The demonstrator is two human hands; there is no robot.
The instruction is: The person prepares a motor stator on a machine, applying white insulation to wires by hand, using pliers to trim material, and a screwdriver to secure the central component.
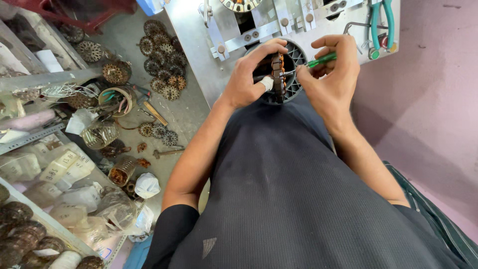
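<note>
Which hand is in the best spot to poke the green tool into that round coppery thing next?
Probably the right hand. It already holds the green-handled tool with its tip at the round copper-wound part. The left hand grips that part edge-on, so it looks busy steadying it.

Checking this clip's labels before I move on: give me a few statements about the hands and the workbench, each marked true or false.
1. The left hand holds a wound motor stator on edge. True.
2. The right hand holds a red-handled hammer. False: it holds a slim green-handled tool, tip at the stator.
3. Green-handled pliers lie on the metal bench. True.
4. The stator cores on the floor are to the person's right. False: they lie to the left.
</note>
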